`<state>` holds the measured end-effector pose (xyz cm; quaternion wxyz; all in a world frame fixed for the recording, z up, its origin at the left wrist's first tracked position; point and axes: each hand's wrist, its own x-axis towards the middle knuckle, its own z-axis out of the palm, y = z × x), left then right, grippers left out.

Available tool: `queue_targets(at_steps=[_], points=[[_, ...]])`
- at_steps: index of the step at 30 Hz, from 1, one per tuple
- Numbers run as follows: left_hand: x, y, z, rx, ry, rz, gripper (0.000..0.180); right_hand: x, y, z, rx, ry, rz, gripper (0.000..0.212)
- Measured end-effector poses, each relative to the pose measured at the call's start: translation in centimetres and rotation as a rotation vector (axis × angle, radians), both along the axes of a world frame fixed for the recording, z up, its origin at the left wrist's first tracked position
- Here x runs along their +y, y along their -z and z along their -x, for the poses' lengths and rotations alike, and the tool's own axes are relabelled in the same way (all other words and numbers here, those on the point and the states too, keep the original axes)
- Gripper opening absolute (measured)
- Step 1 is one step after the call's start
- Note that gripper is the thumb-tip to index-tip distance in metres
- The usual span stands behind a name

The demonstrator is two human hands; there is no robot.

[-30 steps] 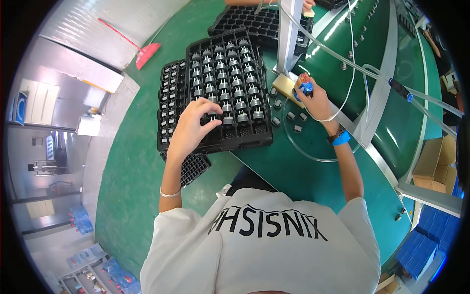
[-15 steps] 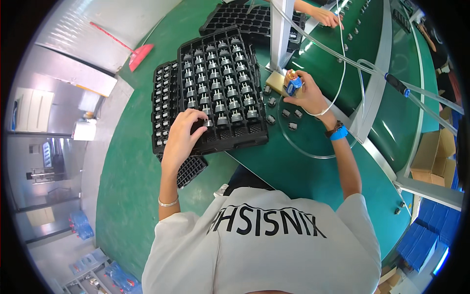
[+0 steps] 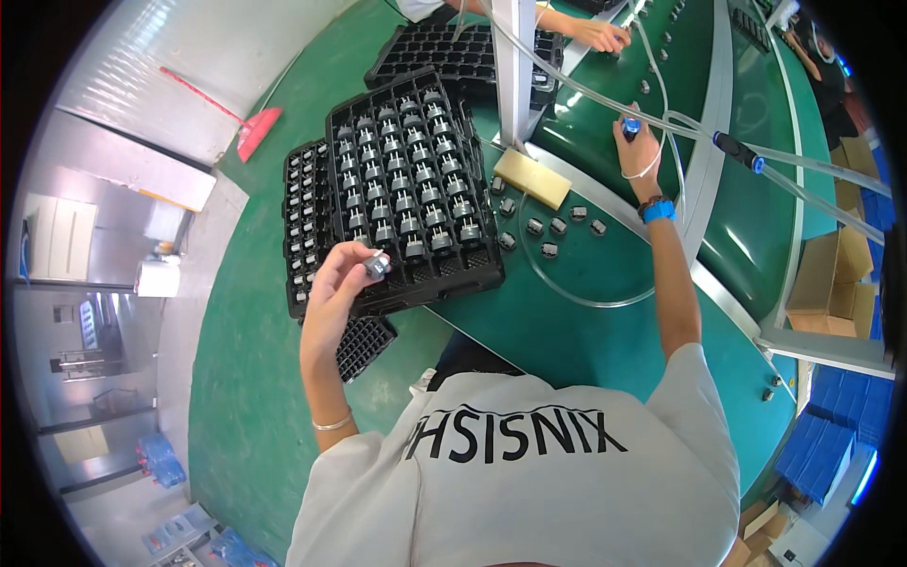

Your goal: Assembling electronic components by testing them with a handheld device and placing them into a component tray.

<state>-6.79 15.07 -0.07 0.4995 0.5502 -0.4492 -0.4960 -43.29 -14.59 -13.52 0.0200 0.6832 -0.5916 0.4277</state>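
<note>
Plug part (image 3: 376, 266), at 9 o'clock of view centre, is pinched in the left hand (image 3: 333, 288), thumb and fingertips nearly together. Half a second ago that hand is down among the pockets; now the part sits tilted over the 7 o'clock corner of the black tray (image 3: 435, 291). Judgement: one piece is freshly lifted, its pocket not identifiable. At 1 o'clock, the yellow block (image 3: 534, 178) lies uncovered; the right hand (image 3: 642, 156) has left it for 2 o'clock, above the green belt (image 3: 588, 142), fingers curled about a blue piece (image 3: 630, 125). Grip tightness: cannot tell.
</note>
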Motion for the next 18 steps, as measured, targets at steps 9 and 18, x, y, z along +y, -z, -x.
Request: queue_targets(at_steps=[9,18], points=[[-1.2,-0.1,6.8,0.201,-0.041,0.170,0.030,3.7,-3.7,-2.4,-0.193,-0.238,0.104,0.029],[-3.1,-0.2,10.0,0.276,0.151,0.357,0.023,17.9,-12.1,-10.2,-1.404,-1.221,-1.118,0.043]])
